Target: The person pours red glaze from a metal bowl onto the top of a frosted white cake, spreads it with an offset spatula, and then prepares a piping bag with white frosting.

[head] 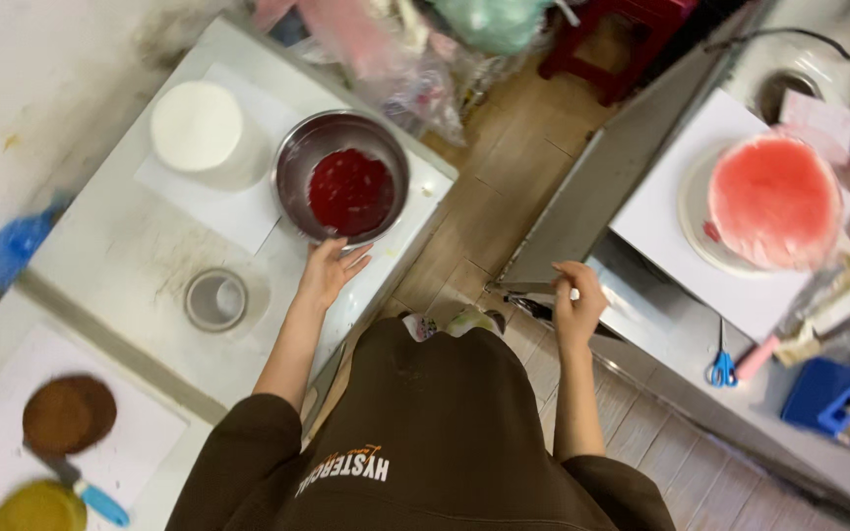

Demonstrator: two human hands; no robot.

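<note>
Dark red sauce in steel bowl (341,177) at left grip (327,273); white cake (197,128) beyond; pink cake (775,202), blue scissors (721,369) past right grip (576,300).

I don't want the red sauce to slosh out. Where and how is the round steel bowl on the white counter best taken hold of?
Probably by its rim. The round steel bowl stands upright and open, red liquid pooled at its bottom, with the left hand already at the near edge. Gripping the rim at the near side and, with the right hand, the opposite side should keep it level. The white cake crowds one flank.
</note>
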